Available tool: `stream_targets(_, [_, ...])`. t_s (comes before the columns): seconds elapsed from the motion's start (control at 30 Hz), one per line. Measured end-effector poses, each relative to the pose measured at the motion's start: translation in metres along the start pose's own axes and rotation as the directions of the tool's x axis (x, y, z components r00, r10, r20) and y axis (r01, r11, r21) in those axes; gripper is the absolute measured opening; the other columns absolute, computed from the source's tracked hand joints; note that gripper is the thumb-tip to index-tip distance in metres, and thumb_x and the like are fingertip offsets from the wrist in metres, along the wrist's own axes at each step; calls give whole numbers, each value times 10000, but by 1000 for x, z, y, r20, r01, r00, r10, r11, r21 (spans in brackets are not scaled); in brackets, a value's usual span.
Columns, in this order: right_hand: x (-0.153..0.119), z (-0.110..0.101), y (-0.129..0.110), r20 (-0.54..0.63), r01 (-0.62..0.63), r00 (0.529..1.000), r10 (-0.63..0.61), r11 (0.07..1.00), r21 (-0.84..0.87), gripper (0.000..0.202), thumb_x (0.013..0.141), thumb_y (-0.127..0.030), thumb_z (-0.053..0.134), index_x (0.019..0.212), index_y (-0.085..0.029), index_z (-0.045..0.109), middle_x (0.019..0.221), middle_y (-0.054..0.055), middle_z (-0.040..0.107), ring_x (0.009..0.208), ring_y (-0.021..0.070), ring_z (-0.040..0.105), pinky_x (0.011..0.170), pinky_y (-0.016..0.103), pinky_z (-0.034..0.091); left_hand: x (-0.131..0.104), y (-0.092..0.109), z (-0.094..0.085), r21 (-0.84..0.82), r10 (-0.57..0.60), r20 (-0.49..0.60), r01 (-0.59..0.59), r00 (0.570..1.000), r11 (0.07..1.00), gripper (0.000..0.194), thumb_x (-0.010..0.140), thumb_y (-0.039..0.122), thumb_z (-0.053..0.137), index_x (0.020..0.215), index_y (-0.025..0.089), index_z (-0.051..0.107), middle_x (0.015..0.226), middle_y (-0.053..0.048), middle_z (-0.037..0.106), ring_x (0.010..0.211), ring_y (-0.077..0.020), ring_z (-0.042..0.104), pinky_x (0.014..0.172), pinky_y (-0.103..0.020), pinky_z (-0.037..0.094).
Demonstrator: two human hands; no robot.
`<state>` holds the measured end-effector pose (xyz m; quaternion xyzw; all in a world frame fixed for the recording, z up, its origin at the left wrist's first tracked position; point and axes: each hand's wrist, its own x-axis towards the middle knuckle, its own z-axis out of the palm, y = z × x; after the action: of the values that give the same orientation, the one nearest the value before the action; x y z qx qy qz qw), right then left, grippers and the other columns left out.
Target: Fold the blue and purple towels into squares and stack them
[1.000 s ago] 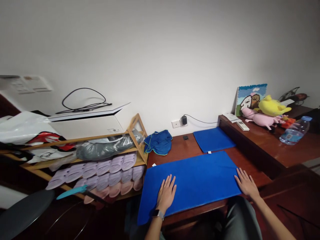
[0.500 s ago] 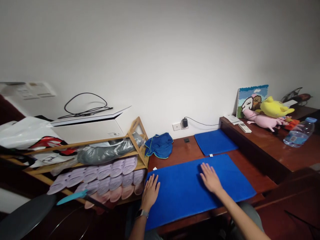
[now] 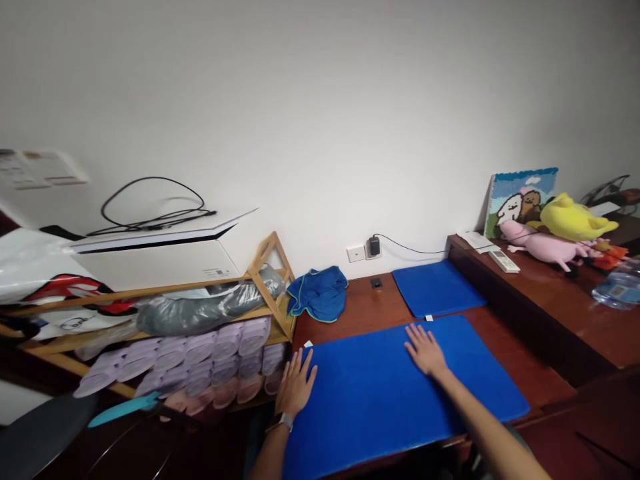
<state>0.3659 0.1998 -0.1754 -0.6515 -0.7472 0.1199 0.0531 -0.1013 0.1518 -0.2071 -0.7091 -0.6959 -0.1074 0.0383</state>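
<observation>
A large blue mat [image 3: 370,407] lies flat on the reddish-brown desk [image 3: 373,310]. On its left edge rests my left hand [image 3: 296,387], palm down with the fingers stretched; a watch is on that wrist. My right hand [image 3: 425,350] lies on the upper right part of the mat, fingers spread. Neither hand holds anything. Behind the mat, a smaller blue mat [image 3: 437,289] lies near the wall, with a small white tag [image 3: 429,318] at its front edge. A crumpled blue cloth [image 3: 320,293] with light green trim sits at the back left.
At left, a wooden rack [image 3: 280,313] holds purple slippers [image 3: 227,340], a white box [image 3: 155,263] and a black cable [image 3: 150,223]. On the raised desk at right are a remote [image 3: 503,261], pink plush toy [image 3: 543,245], yellow plush toy [image 3: 573,219] and water bottle [image 3: 617,290]. A black charger [image 3: 374,245] is plugged in.
The view has shifted and come slightly closer. Both hands stay flat on the large mat, the right one appearing a little nearer its back edge.
</observation>
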Motion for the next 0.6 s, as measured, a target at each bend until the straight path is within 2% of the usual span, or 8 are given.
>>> stream_targets(0.07, [1, -14, 66, -6, -164, 986, 164, 985, -47, 706, 1059, -564, 188, 1685, -236, 195, 1750, 23, 179, 1627, 254, 125, 1313, 507, 100, 1, 0, 0, -3, -3, -11, 3, 1000, 1000, 623, 1074, 532, 322, 1633, 264, 385, 1717, -105, 341, 1580, -295, 325, 1269, -535, 289])
stream_targets(0.13, [1, -23, 118, -22, -276, 961, 275, 959, -67, 718, 1054, -556, 174, 1690, -222, 185, 1755, 23, 178, 1627, 249, 128, 1313, 495, 114, 2, 0, 0, -5, 4, -17, -4, 1000, 1000, 622, 1071, 537, 330, 1629, 269, 395, 1711, -106, 355, 1574, -302, 339, 1265, -541, 298])
stream_targets(0.17, [0, -25, 137, -33, -307, 952, 305, 949, -73, 722, 1052, -553, 164, 1691, -217, 184, 1756, 22, 181, 1627, 245, 132, 1312, 490, 122, 2, -1, 0, -4, 8, -18, -8, 1000, 1000, 623, 1070, 537, 330, 1627, 267, 401, 1708, -110, 361, 1569, -308, 349, 1261, -545, 303])
stream_targets(0.23, [-1, -24, 159, -53, -326, 945, 323, 942, -81, 733, 1048, -556, 144, 1693, -210, 185, 1758, 16, 185, 1627, 236, 134, 1313, 480, 128, 2, -1, 1, 2, 15, -19, -15, 1000, 1000, 621, 1070, 531, 324, 1622, 260, 413, 1702, -119, 372, 1560, -317, 366, 1254, -552, 315])
stream_targets(0.3, [-3, -21, 166, -68, -324, 945, 319, 942, -86, 743, 1045, -562, 124, 1693, -204, 186, 1759, 6, 178, 1628, 230, 126, 1315, 469, 127, 3, -1, 0, 10, 13, -23, -13, 1000, 1000, 618, 1071, 522, 319, 1619, 254, 419, 1695, -123, 385, 1553, -323, 377, 1249, -559, 322])
stream_targets(0.43, [-3, -19, 162, -64, -329, 944, 325, 940, -87, 746, 1041, -555, 122, 1695, -199, 180, 1763, 6, 166, 1628, 225, 129, 1316, 465, 117, 3, 2, -4, 36, 10, -5, -10, 1000, 999, 613, 1077, 502, 316, 1622, 239, 413, 1689, -132, 394, 1553, -322, 378, 1250, -557, 320])
stream_targets(0.6, [-1, -31, 154, 5, -377, 925, 380, 921, -93, 729, 1037, -519, 153, 1690, -199, 207, 1762, 30, 182, 1625, 241, 148, 1306, 519, 130, 1, 6, -9, 55, 6, 20, -7, 1000, 998, 610, 1081, 499, 331, 1629, 238, 395, 1703, -132, 360, 1564, -302, 360, 1258, -537, 313])
